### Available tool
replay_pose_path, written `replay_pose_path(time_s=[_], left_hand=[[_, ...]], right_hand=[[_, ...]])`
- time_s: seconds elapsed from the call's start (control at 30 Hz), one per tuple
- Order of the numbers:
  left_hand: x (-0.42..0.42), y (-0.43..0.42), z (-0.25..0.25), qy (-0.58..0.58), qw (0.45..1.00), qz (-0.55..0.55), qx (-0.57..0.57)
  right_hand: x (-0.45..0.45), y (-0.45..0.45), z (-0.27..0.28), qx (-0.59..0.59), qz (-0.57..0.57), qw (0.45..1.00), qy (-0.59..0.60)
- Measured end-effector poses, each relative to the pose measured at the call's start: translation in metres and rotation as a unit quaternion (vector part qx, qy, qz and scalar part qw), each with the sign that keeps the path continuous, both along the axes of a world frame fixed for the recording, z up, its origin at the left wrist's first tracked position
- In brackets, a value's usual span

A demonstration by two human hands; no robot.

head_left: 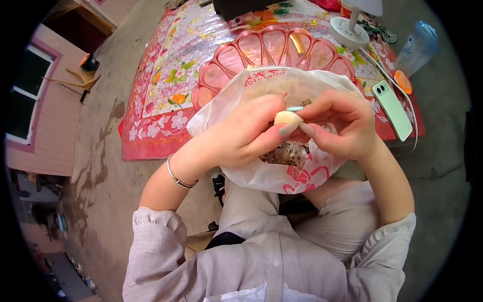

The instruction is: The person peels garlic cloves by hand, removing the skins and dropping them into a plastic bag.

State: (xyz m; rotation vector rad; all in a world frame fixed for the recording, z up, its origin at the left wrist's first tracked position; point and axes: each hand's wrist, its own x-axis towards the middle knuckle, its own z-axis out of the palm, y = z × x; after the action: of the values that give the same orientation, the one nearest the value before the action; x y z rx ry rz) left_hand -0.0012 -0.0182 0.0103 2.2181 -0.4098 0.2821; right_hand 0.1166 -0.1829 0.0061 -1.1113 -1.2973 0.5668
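A small, rounded, cream-coloured piece [288, 118] sits between both hands' fingertips; it resembles a peeled garlic clove, but its kind is not certain. My left hand [246, 126] pinches it from the left with thumb and forefinger. From the right, the thumb and fingers of my right hand [344, 121] close on its edge. Beneath the hands, a white plastic bag [216, 108] with red print stands open. Brown and whitish papery scraps [286, 153] lie inside it, partly hidden by my hands.
Behind the bag, a pink petal-shaped tray [236, 50] rests on the flower-patterned tablecloth [166, 121]. To the right are a pale green phone [392, 110], a white cable [413, 121], a clear cup with a blue lid [418, 45] and a white lamp base [348, 32].
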Motion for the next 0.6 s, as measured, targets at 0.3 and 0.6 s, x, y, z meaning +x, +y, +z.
replay_pose_path(time_s=[0.3,0.6], left_hand=[[0.0012,0.0052,-0.0014,-0.042,0.997,-0.008,0.060],[0.0019,0.0089,-0.0043,-0.009,0.999,-0.034,0.021]], right_hand=[[0.0003,0.0025,0.0023,0.015,-0.063,0.994,-0.082],[0.0004,0.0027,0.0018,-0.011,-0.062,0.995,-0.079]])
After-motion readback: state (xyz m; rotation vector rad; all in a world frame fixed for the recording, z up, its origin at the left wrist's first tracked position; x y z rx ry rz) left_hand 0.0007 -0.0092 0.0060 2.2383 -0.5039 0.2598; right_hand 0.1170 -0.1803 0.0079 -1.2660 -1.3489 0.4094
